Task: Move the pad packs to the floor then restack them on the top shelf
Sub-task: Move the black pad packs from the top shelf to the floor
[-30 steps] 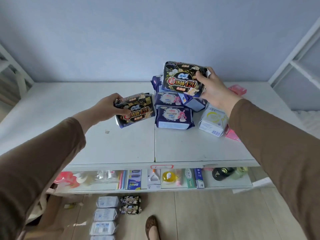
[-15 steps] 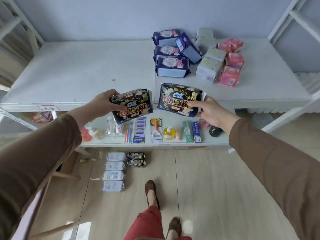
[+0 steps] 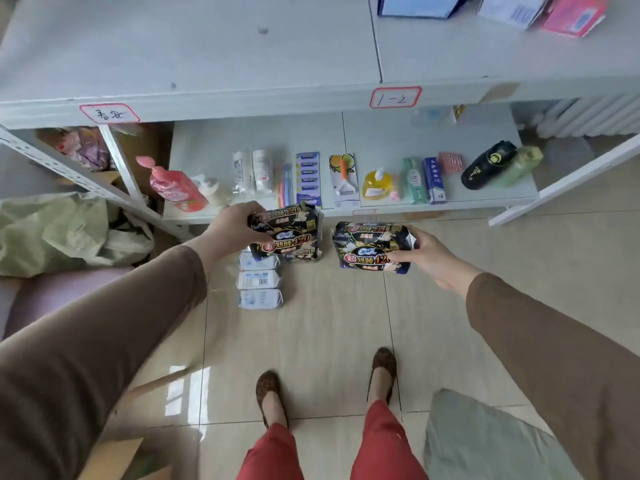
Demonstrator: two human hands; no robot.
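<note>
Hands each grip a black "420" pad pack: left hand (image 3: 232, 227) with left pack (image 3: 289, 227), right hand (image 3: 426, 255) with right pack (image 3: 372, 247). Both hang below shelf label (image 3: 395, 97) "1-2".

The left hand (image 3: 231, 227) is gripping a black pack (image 3: 289, 227) over the black packs lying on the floor (image 3: 311, 341), beside a row of white packs (image 3: 259, 279). The right hand (image 3: 427, 258) is holding another black pack (image 3: 372, 247) to the right (whether it is touching the tiles is unclear). Far off, the lower shelf (image 3: 381, 136) is carrying bottles and toothpaste.
</note>
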